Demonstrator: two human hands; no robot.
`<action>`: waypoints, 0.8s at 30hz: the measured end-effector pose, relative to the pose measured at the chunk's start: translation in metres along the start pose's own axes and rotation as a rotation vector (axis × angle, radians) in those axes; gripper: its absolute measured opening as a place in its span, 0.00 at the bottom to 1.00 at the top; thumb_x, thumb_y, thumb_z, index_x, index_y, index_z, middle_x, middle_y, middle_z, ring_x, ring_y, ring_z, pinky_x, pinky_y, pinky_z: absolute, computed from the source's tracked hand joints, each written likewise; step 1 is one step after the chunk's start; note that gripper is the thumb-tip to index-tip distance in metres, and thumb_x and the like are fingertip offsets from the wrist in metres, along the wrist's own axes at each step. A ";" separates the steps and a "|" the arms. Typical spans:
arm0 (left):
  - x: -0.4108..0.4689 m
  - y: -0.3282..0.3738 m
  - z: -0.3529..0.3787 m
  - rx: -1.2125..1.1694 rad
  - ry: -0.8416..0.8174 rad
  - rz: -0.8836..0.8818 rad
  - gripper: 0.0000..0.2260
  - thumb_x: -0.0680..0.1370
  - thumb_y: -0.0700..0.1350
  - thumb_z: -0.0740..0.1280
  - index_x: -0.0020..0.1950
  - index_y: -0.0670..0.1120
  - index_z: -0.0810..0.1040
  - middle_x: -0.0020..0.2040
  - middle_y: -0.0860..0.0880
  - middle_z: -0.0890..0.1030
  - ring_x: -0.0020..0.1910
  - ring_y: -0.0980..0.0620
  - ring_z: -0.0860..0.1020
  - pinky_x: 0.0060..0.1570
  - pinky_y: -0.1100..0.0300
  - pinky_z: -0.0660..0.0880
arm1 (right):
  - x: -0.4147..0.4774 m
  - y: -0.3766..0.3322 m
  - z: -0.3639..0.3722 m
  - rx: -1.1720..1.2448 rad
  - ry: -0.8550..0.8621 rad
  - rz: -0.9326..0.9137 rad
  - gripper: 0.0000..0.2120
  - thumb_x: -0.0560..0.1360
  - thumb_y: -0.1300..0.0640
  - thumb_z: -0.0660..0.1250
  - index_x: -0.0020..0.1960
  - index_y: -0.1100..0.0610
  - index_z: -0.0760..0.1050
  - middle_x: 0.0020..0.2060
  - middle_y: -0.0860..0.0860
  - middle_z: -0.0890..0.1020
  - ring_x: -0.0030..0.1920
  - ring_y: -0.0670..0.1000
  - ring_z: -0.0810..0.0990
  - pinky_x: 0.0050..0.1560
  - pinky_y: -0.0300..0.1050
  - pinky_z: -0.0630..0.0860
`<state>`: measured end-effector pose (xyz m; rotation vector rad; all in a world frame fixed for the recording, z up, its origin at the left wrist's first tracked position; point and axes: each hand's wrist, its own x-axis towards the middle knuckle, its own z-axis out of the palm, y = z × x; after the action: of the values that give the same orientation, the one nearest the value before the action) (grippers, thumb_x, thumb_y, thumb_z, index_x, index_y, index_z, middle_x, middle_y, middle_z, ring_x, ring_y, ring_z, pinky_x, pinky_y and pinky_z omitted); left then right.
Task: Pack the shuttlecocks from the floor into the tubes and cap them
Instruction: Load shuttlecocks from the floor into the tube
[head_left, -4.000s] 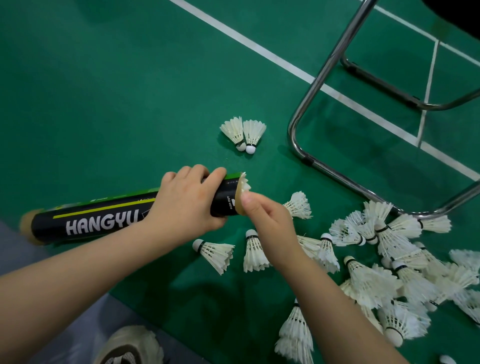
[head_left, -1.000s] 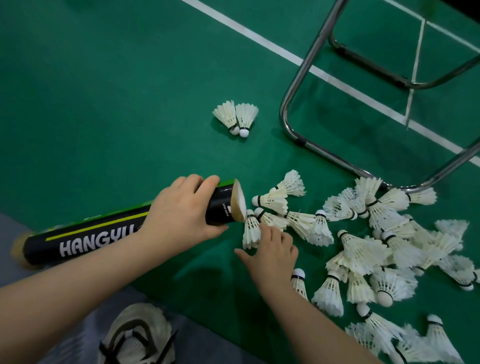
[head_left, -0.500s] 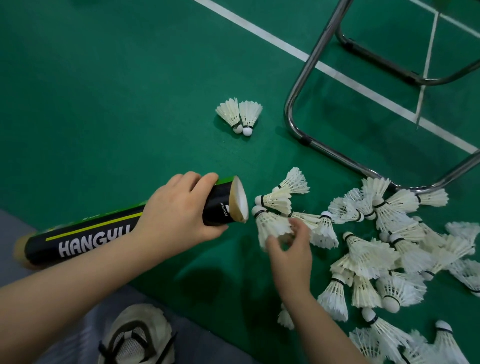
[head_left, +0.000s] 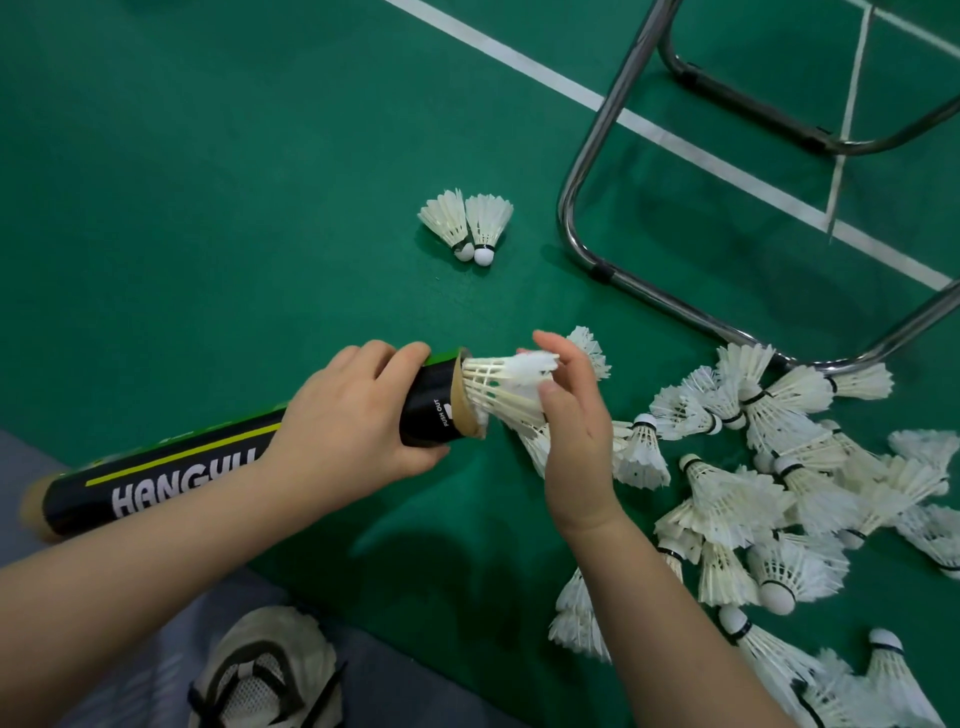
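1. I see the tube (head_left: 208, 467) lying slantwise at the left, mouth towards the right; my left hand (head_left: 353, 431) grips it just behind the mouth.
2. One shuttlecock (head_left: 498, 387) sits in that mouth, feathers sticking out rightward; my right hand (head_left: 571, 415) holds them.
3. The heap (head_left: 753, 467) spreads over the floor (head_left: 208, 208) right of that hand.
4. The pair (head_left: 467, 223) lies apart, behind the mouth; the chair frame (head_left: 597, 156) stands right of it, behind the heap.
5. A shoe (head_left: 265, 675) sits nearest me, under the tube.
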<state>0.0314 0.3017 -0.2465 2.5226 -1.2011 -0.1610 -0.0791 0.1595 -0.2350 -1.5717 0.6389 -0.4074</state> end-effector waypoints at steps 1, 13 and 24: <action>0.002 -0.002 0.000 -0.003 0.000 -0.010 0.33 0.59 0.62 0.69 0.58 0.49 0.64 0.44 0.45 0.76 0.43 0.41 0.75 0.39 0.49 0.77 | 0.002 0.001 0.000 -0.014 -0.028 0.023 0.18 0.68 0.47 0.58 0.57 0.40 0.71 0.47 0.39 0.78 0.51 0.44 0.77 0.57 0.44 0.73; 0.004 0.010 0.008 -0.005 -0.060 0.008 0.35 0.58 0.58 0.76 0.58 0.50 0.64 0.45 0.45 0.76 0.43 0.41 0.75 0.39 0.50 0.76 | 0.004 -0.008 0.005 0.072 0.025 0.119 0.30 0.70 0.51 0.57 0.73 0.45 0.59 0.72 0.44 0.64 0.71 0.41 0.63 0.72 0.45 0.61; 0.007 0.017 0.010 -0.023 -0.056 0.015 0.31 0.59 0.64 0.62 0.56 0.50 0.64 0.43 0.45 0.76 0.41 0.41 0.75 0.39 0.50 0.77 | 0.000 -0.006 0.002 -0.099 -0.210 0.121 0.32 0.70 0.44 0.59 0.73 0.47 0.59 0.70 0.42 0.66 0.67 0.37 0.65 0.70 0.41 0.62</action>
<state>0.0210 0.2836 -0.2497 2.5038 -1.2320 -0.2418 -0.0766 0.1610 -0.2297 -1.6337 0.5948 -0.1191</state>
